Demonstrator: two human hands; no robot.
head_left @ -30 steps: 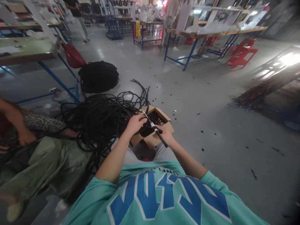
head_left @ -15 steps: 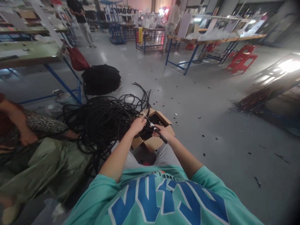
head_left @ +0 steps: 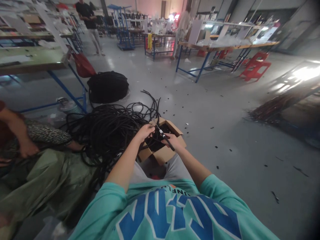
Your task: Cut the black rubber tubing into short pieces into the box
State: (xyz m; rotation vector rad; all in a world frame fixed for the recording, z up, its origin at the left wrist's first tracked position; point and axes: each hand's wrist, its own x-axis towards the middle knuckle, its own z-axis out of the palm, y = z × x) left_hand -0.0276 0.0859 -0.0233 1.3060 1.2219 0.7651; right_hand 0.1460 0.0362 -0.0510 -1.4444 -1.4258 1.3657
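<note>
My right hand (head_left: pixel 172 140) is closed around a slim tool (head_left: pixel 163 135) with a black handle, a white section and a thin metal tip that points forward and left. Just left of that tip, my left hand (head_left: pixel 145 132) has its fingers curled in; whatever they pinch is too small to make out. Both hands are over an open cardboard box (head_left: pixel 163 155) between my knees, with small black pieces (head_left: pixel 156 144) inside. Against the box's left side lies a large tangle of black cord or tubing (head_left: pixel 105 125), some loose ends reaching past its far side.
A person's hand (head_left: pixel 28 148) and a green cloth (head_left: pixel 52 176) are close on my left. A round black bundle (head_left: pixel 108 87) lies beyond the tangle. Small black scraps (head_left: pixel 216 147) dot the floor. Worktables (head_left: pixel 207 47) and red stools (head_left: pixel 256 68) stand further off.
My left hand has drawn slightly left, away from the tool's tip. The tool in my right hand has tilted a little more upright. The whole view has shifted slightly.
</note>
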